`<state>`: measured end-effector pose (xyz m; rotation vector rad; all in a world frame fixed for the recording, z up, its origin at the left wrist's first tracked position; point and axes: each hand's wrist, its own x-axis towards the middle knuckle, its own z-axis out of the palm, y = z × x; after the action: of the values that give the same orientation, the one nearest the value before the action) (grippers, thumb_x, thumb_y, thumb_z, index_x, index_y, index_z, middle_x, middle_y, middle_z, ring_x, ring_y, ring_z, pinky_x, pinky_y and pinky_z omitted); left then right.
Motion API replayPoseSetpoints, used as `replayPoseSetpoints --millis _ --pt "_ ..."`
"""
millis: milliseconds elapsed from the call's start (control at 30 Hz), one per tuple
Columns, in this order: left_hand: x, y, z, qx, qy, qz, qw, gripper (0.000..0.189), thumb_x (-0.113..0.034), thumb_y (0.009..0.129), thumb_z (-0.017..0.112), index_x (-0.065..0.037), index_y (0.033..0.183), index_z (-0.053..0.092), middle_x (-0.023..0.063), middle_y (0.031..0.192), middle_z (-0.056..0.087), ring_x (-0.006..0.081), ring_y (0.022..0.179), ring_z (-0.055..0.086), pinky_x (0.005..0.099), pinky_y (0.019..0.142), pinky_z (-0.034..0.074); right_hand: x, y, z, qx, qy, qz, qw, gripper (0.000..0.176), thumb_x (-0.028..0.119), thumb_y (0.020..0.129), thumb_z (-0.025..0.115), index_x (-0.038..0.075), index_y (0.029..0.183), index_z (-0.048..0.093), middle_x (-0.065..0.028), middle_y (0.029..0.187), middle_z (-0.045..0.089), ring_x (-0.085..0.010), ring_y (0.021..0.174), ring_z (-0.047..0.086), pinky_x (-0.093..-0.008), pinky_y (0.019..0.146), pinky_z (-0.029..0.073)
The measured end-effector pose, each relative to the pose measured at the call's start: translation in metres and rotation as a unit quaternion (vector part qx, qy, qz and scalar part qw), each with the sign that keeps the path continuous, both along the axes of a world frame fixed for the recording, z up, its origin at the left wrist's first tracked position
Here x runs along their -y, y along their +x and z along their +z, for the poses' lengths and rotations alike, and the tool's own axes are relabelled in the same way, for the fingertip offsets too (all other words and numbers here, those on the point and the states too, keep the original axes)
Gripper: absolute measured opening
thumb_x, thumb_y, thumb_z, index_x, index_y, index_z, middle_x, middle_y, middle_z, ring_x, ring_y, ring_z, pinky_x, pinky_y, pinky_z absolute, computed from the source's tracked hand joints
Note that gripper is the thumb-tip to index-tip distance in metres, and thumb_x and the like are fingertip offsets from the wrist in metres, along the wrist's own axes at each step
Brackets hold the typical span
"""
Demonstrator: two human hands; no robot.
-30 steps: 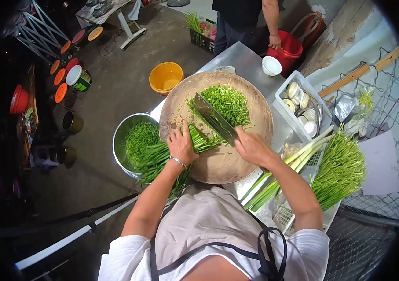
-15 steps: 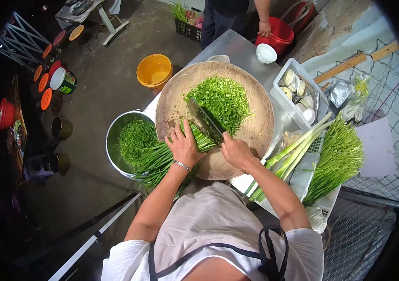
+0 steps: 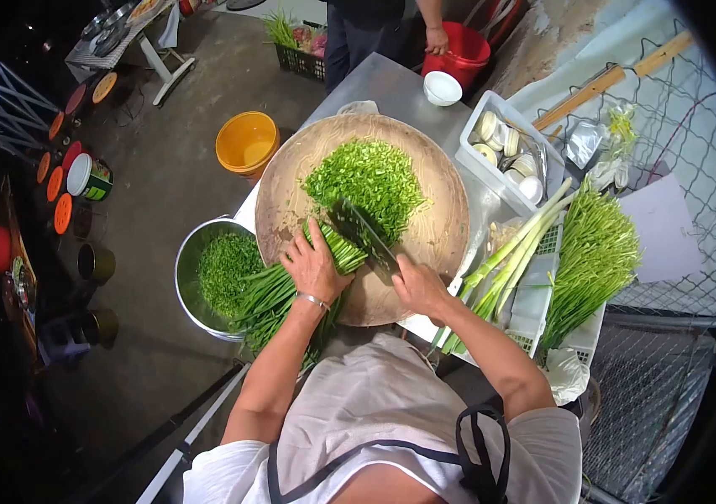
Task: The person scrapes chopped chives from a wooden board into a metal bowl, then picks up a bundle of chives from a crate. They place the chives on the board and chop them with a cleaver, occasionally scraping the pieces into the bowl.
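My left hand (image 3: 316, 267) presses down on a bunch of long green chives (image 3: 270, 304), fingers closed over their cut end. In my right hand (image 3: 419, 288) is the handle of a cleaver (image 3: 364, 233), its dark blade standing against the bunch just right of my left fingers. Both hands are over a round wooden chopping board (image 3: 446, 197). Beyond the blade lies a heap of chopped chives (image 3: 366, 181). The bunch's leafy ends hang off the board's left edge, partly over a metal pot (image 3: 183, 286) with finely chopped greens (image 3: 228, 269) inside.
Right of the board, white baskets (image 3: 534, 294) hold leeks (image 3: 513, 260) and more long green stalks (image 3: 593, 260). A clear bin (image 3: 509, 189) of jars and a white bowl (image 3: 442, 88) stand behind. An orange bucket (image 3: 246, 143) is at the left; another person's hand (image 3: 437, 40) is near a red bucket (image 3: 463, 49).
The whole view has shifted, so the board and surroundings appear farther left. Against the board, the cleaver's tip has come slightly nearer to me. Both hands keep their holds.
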<state>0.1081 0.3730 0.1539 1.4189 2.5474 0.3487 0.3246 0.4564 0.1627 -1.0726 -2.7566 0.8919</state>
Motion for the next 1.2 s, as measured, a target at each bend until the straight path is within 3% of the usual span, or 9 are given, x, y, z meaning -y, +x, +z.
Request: replayPoseSetpoints --millis 167,267,367,467,500,600,767,1200 --pt "-0.014 -0.003 -0.005 0.005 0.010 -0.011 1.000 0.151 -0.051 0.046 0.100 -0.001 0.162 0.016 0.0261 0.148 0.043 0.0411 0.133 0.047 0.0550 0.107 0.034 -0.026 -0.016 0.020 0.010 -0.023 -0.002 1.000 0.029 0.020 0.098 0.055 -0.002 0.114 0.045 -0.0318 0.079 0.066 -0.0542 0.077 0.065 -0.0619 0.073 0.050" --pt "-0.013 -0.006 -0.004 0.002 0.010 -0.012 1.000 0.154 -0.052 0.045 0.100 -0.001 0.162 0.015 0.0259 0.148 0.043 0.0398 0.135 0.046 0.0561 0.108 0.033 -0.020 -0.004 0.077 0.044 -0.043 -0.049 0.997 0.028 0.019 0.099 0.054 -0.003 0.114 0.046 -0.0317 0.079 0.066 -0.0540 0.078 0.065 -0.0610 0.073 0.051" --pt "-0.015 0.000 -0.008 -0.019 0.015 0.003 1.000 0.154 -0.052 0.044 0.100 -0.002 0.162 0.015 0.0252 0.148 0.042 0.0387 0.135 0.046 0.0570 0.108 0.033 -0.017 0.027 0.093 -0.052 -0.028 -0.144 0.988 0.027 0.016 0.098 0.053 -0.004 0.116 0.048 -0.0312 0.079 0.066 -0.0538 0.078 0.066 -0.0583 0.073 0.052" --pt "-0.015 0.000 -0.008 -0.023 0.019 0.002 1.000 0.153 -0.053 0.044 0.100 -0.003 0.162 0.016 0.0245 0.148 0.042 0.0386 0.134 0.046 0.0570 0.108 0.032 -0.028 0.055 0.067 -0.082 -0.017 -0.250 0.965 0.028 0.012 0.097 0.053 -0.005 0.119 0.049 -0.0277 0.076 0.066 -0.0473 0.069 0.068 -0.0529 0.067 0.055" --pt "-0.015 -0.001 -0.008 -0.025 0.013 0.001 1.000 0.152 -0.053 0.045 0.100 -0.003 0.162 0.016 0.0237 0.148 0.042 0.0384 0.134 0.046 0.0570 0.108 0.032 -0.029 0.052 0.072 -0.086 -0.090 -0.291 0.949 0.030 0.009 0.096 0.052 -0.007 0.121 0.049 -0.0229 0.075 0.067 -0.0357 0.058 0.068 -0.0457 0.060 0.056" --pt "-0.015 -0.002 -0.006 -0.012 0.011 -0.001 1.000 0.151 -0.053 0.046 0.100 -0.003 0.162 0.017 0.0229 0.148 0.042 0.0380 0.134 0.045 0.0567 0.108 0.033 -0.035 0.055 0.051 -0.083 -0.117 -0.335 0.931 0.031 0.008 0.095 0.051 -0.008 0.122 0.049 -0.0193 0.077 0.066 -0.0275 0.052 0.066 -0.0417 0.054 0.056" --pt "-0.013 -0.005 -0.010 -0.006 0.021 -0.009 1.000 0.150 -0.053 0.046 0.100 -0.004 0.162 0.017 0.0228 0.148 0.042 0.0380 0.135 0.044 0.0576 0.108 0.033 -0.034 0.043 0.052 -0.090 -0.153 -0.385 0.906 0.028 0.008 0.093 0.050 -0.006 0.117 0.050 -0.0129 0.073 0.061 -0.0227 0.050 0.062 -0.0382 0.051 0.053" --pt "-0.012 -0.015 -0.011 0.028 0.037 -0.030 0.998 0.149 -0.054 0.047 0.099 -0.004 0.162 0.019 0.0263 0.150 0.041 0.0401 0.135 0.044 0.0602 0.108 0.032 -0.047 0.026 0.050 -0.098 -0.210 -0.427 0.874 0.031 0.006 0.094 0.049 -0.010 0.120 0.043 -0.0102 0.066 0.055 -0.0219 0.049 0.059 -0.0377 0.047 0.051"
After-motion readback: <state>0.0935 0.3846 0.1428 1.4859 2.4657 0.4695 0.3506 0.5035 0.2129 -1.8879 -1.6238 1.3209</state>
